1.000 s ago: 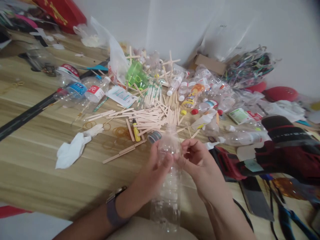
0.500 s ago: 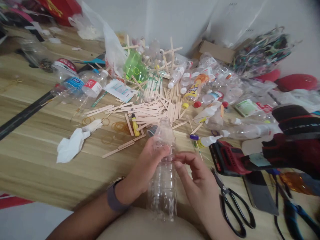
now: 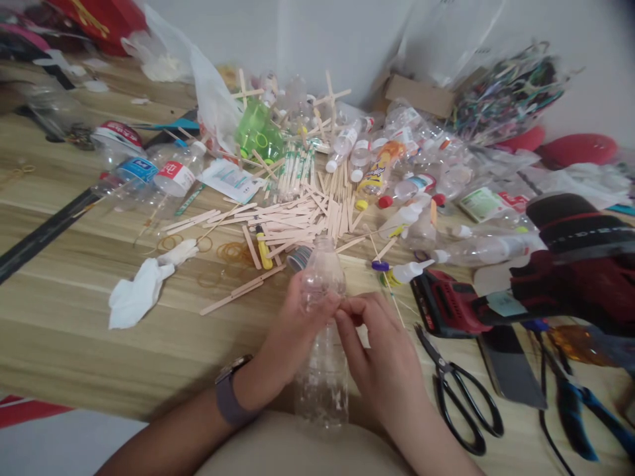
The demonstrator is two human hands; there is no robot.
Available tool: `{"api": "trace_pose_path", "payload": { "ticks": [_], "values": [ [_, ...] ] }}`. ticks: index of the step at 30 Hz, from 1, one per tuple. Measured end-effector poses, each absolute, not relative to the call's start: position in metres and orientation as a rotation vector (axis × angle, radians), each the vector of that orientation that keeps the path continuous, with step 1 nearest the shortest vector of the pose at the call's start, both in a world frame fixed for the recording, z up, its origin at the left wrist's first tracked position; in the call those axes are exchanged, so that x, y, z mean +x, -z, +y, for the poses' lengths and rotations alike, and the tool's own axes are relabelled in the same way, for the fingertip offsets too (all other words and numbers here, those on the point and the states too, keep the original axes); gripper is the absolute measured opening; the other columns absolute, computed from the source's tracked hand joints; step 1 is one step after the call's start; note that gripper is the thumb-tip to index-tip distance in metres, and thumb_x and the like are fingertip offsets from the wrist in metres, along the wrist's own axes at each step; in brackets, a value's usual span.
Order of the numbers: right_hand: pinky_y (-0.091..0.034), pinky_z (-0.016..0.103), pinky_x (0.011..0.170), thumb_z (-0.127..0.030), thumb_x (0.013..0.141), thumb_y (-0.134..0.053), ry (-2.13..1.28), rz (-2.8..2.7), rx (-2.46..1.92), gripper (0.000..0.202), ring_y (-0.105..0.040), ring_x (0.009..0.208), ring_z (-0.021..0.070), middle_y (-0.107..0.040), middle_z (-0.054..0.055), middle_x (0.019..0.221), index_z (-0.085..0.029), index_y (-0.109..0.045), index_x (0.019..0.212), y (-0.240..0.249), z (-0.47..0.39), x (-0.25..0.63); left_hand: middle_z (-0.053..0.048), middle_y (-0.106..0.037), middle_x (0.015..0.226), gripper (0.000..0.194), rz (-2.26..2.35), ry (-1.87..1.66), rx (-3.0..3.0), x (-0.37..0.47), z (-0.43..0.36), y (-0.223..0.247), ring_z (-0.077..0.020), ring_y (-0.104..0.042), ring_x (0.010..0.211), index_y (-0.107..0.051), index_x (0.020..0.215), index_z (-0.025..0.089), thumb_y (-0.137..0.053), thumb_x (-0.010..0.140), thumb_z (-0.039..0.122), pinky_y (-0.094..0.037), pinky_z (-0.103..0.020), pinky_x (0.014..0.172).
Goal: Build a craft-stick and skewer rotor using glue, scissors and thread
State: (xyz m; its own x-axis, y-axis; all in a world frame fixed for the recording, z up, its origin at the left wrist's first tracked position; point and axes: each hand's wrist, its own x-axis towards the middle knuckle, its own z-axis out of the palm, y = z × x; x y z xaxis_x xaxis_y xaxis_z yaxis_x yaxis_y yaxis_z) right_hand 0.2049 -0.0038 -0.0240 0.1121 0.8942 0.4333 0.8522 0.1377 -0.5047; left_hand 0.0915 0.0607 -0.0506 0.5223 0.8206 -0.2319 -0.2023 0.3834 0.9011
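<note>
A clear plastic bottle [image 3: 322,377] stands upright against my body at the table's near edge, its uncapped neck pointing away from me. My left hand [image 3: 300,324] is wrapped round its upper part from the left, the thumb lying across the front. On the right side, my right hand [image 3: 374,337] has thumb and forefinger pinched together at the bottle's middle, touching near the left thumb. Whatever is between those fingertips is too small to make out. Wooden craft sticks [image 3: 297,221] lie just beyond the bottle.
Black-handled scissors [image 3: 459,390], a phone [image 3: 510,363], a red and black power tool [image 3: 560,284] and pliers [image 3: 575,410] lie at the right. Plastic bottles [image 3: 387,165] crowd the back. White crumpled tissue [image 3: 136,294] and a glue bottle [image 3: 407,272] lie nearer.
My right fingers have moved left and up against the bottle, closing in on my left thumb. The whole view has shifted slightly.
</note>
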Motion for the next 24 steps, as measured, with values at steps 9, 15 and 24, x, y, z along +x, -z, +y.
{"api": "trace_pose_path", "payload": {
  "ticks": [9, 15, 24],
  "values": [
    [-0.042, 0.025, 0.054, -0.025, 0.092, -0.056, -0.2, -1.516, -1.766, 0.01, -0.053, 0.056, 0.0127, -0.054, -0.003, 0.066, -0.023, -0.054, 0.082, 0.022, 0.002, 0.207, -0.01, -0.054, 0.138, 0.06, 0.823, -0.725, 0.946, 0.09, 0.056, 0.056, -0.025, -0.048, 0.13, -0.046, 0.134, 0.023, -0.042, 0.092, 0.065, -0.034, -0.039, 0.111],
    [-0.038, 0.024, 0.048, -0.029, 0.088, -0.059, -0.305, -1.332, -1.731, 0.014, -0.047, 0.052, 0.0116, -0.047, -0.005, 0.06, -0.023, -0.052, 0.077, 0.025, 0.015, 0.21, -0.014, -0.057, 0.133, 0.072, 0.697, -0.691, 0.963, 0.092, 0.057, 0.049, -0.0268, -0.053, 0.123, -0.039, 0.133, 0.019, -0.063, 0.081, 0.062, -0.039, -0.039, 0.106],
    [-0.049, 0.028, 0.065, -0.033, 0.088, -0.062, -0.546, -1.317, -1.714, 0.011, -0.062, 0.07, 0.0161, -0.066, 0.002, 0.08, -0.023, -0.064, 0.092, 0.032, -0.015, 0.218, -0.004, -0.065, 0.105, 0.046, 0.806, -0.763, 0.844, 0.093, 0.062, 0.049, -0.0182, -0.061, 0.095, -0.05, 0.119, 0.02, -0.065, 0.083, 0.045, -0.048, -0.029, 0.083]
  ]
}}
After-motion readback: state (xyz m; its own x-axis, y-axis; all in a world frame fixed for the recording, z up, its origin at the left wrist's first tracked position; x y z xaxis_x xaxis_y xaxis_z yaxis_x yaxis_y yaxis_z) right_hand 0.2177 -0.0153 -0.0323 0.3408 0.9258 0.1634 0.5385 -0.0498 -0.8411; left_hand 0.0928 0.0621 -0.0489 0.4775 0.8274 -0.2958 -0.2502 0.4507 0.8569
